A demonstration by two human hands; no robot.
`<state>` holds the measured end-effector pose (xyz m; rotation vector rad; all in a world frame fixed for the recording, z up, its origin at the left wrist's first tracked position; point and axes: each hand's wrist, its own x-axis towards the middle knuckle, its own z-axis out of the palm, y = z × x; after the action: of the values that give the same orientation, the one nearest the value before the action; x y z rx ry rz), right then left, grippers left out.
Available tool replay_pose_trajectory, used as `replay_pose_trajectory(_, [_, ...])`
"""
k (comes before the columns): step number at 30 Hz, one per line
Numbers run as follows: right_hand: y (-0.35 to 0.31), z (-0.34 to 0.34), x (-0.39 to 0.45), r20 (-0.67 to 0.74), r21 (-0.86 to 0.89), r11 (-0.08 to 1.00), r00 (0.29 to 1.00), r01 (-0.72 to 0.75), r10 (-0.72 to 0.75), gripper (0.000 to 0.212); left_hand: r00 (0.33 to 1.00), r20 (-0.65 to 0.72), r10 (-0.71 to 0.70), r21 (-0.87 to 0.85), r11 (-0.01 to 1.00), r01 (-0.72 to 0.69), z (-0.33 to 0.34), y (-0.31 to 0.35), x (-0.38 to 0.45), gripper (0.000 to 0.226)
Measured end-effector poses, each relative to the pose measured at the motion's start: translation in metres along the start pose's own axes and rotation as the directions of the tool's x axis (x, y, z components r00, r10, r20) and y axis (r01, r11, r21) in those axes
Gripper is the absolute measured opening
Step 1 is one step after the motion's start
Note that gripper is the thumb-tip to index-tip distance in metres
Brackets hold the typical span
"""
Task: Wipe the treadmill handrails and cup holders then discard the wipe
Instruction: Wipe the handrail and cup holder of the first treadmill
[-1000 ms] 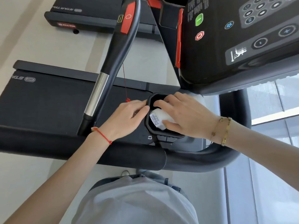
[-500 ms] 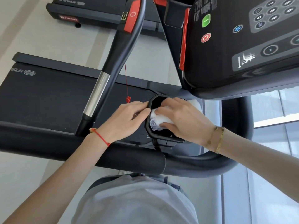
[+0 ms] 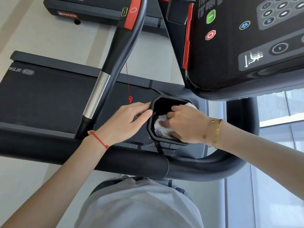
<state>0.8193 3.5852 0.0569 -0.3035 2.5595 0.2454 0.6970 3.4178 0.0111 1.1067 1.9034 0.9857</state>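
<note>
While our right hand (image 3: 184,124) reaches down into the black cup holder (image 3: 152,129), its fingers curl around a crumpled white wipe (image 3: 158,125) and press it against the inner wall on the side nearest us. Part of the wipe, with some small blue print on it, shows below our fingertips; another bit of white peeks out behind the knuckles at the far rim. Two thin gold bracelets (image 3: 213,132) sit on that wrist.

Our left hand (image 3: 125,123) steadies the holder from outside: the fingers lie fairly straight along its left wall, with the thumb tip at the rim, so this hand grasps nothing and only braces the holder. A red string bracelet (image 3: 99,139) circles that wrist.

The cup holder is mounted just above the thick black front handrail (image 3: 131,162), which runs across in front of our body and bends upward on the right. A side handrail (image 3: 115,51) with a silver sensor band and a red panel slants away to the upper left. From it a red safety cord with its clip (image 3: 130,99) hangs just beyond our left hand. The console (image 3: 246,46), with green and red buttons, fills the upper right. Beneath lies the dark treadmill belt (image 3: 41,99), and a second treadmill (image 3: 92,12) stands further off on the pale floor.
</note>
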Motion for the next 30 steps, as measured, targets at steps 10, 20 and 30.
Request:
replay_pose_trajectory(10, [-0.011,-0.001,0.012,-0.035,0.065,0.984,0.985,-0.167,0.169,0.037,1.000,0.000,0.022,0.011,1.000,-0.022,0.001,-0.001,0.001,0.039])
replay_pose_trajectory(20, [-0.012,-0.012,-0.012,-0.052,0.225,0.954,0.975,-0.199,0.216,0.027,0.999,0.041,0.022,0.029,0.999,-0.023,-0.004,-0.001,0.001,0.037])
replay_pose_trajectory(30, [-0.064,-0.011,-0.047,-0.401,0.717,0.662,0.647,-0.219,0.649,0.045,0.985,-0.169,0.047,0.145,0.989,-0.023,-0.013,0.006,-0.012,0.045])
